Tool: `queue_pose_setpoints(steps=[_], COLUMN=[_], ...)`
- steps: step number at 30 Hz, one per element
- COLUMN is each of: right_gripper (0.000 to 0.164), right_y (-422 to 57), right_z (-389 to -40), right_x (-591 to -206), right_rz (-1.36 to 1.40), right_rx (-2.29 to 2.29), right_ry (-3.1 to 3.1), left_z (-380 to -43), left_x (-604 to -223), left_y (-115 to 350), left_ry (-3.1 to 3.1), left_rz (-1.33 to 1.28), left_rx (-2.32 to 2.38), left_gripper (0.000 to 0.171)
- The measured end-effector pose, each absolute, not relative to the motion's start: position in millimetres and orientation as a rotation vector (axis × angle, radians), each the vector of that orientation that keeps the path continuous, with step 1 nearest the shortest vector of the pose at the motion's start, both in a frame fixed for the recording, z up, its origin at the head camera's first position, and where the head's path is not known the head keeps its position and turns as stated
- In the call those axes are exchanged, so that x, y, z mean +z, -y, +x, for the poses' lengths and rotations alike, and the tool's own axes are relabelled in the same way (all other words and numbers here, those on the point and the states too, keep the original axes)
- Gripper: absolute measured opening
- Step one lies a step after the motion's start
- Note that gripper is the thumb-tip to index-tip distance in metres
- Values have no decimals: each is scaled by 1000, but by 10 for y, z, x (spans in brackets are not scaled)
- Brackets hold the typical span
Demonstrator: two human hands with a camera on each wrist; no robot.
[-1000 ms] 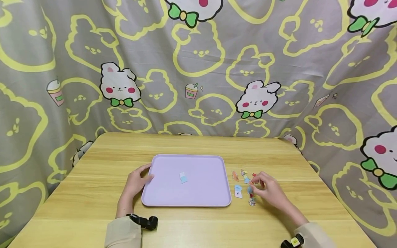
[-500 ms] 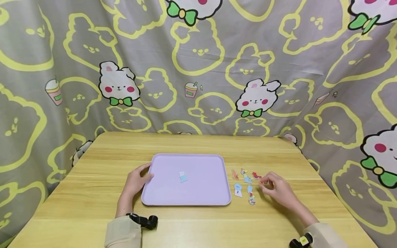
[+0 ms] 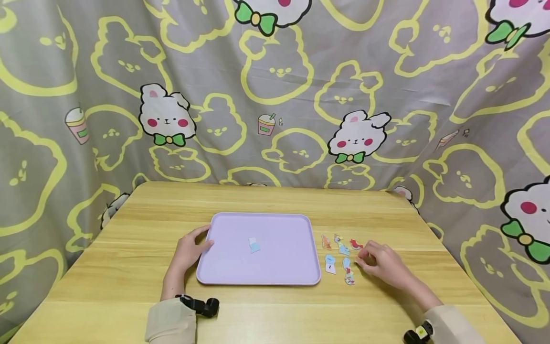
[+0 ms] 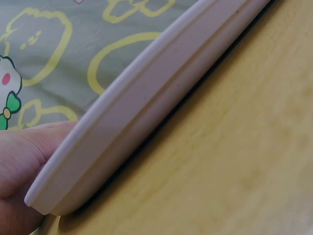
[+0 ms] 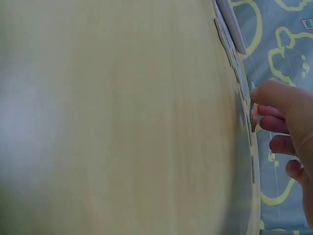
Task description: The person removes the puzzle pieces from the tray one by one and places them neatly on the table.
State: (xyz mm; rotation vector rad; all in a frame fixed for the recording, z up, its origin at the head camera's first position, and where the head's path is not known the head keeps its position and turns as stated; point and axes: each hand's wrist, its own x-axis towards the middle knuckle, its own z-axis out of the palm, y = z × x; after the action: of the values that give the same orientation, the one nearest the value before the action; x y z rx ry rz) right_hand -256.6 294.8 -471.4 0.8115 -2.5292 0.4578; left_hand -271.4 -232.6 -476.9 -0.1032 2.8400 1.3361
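Observation:
My left hand (image 3: pixel 189 249) holds the left edge of a lilac tray (image 3: pixel 283 272), its thumb over the rim. The tray's outer wall (image 4: pixel 132 107) fills much of the left wrist view. Inside the tray lies a small white and light-blue puzzle piece (image 3: pixel 254 246). Just right of the loose pieces, my right hand (image 3: pixel 382 263) pinches a small puzzle piece with orange on it (image 5: pixel 254 117), seen edge-on in the right wrist view and mostly covered by the fingers. Nearest to that hand are a red piece (image 3: pixel 355 244) and a multicoloured piece (image 3: pixel 349 277).
Between tray and right hand lie more flat pieces: an orange one (image 3: pixel 326 242), a blue and yellow one (image 3: pixel 343 248), and a blue and white one (image 3: pixel 330 263). All rest on a wooden table (image 3: pixel 275 315). A patterned curtain (image 3: pixel 292 62) hangs behind it.
My right hand has drawn back to the right from over the loose pieces, a small piece at its fingertips, uncovering the red one. The left hand and tray stay put.

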Motion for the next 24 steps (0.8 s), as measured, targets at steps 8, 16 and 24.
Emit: queue_pose_setpoints(steps=[8,16,24], right_gripper=[16,15,15], right_y=[-3016,-2974,-2621], right_z=[-2585,-2573,-2632], right_x=[-4720,-4677,-4602], right_rz=[899,855,846], right_rx=[362,413,583], right_ry=[2541,2567,2569], left_z=[-2719,-2711,-2714], left_x=[-4765,-4763,-4766], left_y=[2322,2329,2332], left_ry=[-2849,-2836,-2844], left_rz=[-97,-107,-93], left_rx=[1341,1360,1354], left_gripper=[53,54,54])
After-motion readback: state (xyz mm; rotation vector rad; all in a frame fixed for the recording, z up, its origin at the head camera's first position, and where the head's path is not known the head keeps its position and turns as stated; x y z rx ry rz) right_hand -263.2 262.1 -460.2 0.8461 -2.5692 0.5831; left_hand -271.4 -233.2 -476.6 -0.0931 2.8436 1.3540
